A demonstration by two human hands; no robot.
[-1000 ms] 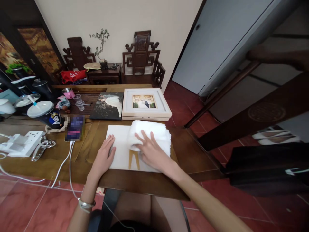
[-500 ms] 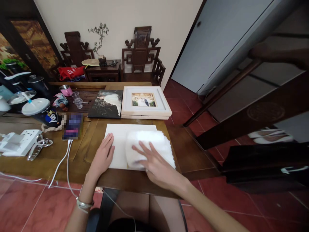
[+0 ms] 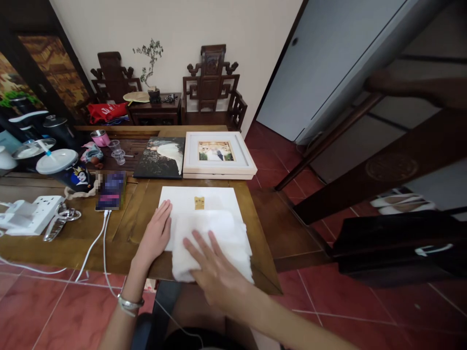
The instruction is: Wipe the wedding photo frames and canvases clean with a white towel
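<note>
A flat white panel (image 3: 226, 195) lies on the wooden table, with a small gold-coloured piece (image 3: 199, 202) showing near its upper middle. My left hand (image 3: 157, 228) rests open on the panel's left edge, fingers flat and close together. Over the lower part of the panel a white fluffy cloth (image 3: 233, 228) is spread, its near edge reaching past the panel toward the table's front edge. My right hand (image 3: 211, 262) presses on this cloth from above, fingers stretched and spread. Whatever lies beneath the cloth is hidden.
Behind the panel lie a dark photo panel (image 3: 160, 158) and a light wooden picture frame (image 3: 244, 167). A phone (image 3: 111, 192) with a charging cable, a power strip (image 3: 34, 216) and a lidded cup (image 3: 63, 167) stand left. A wooden chair (image 3: 339, 194) is at right.
My right hand has drawn the cloth toward me and slightly left, uncovering the gold-coloured piece and the panel's upper right. My left hand has stayed at the panel's left edge.
</note>
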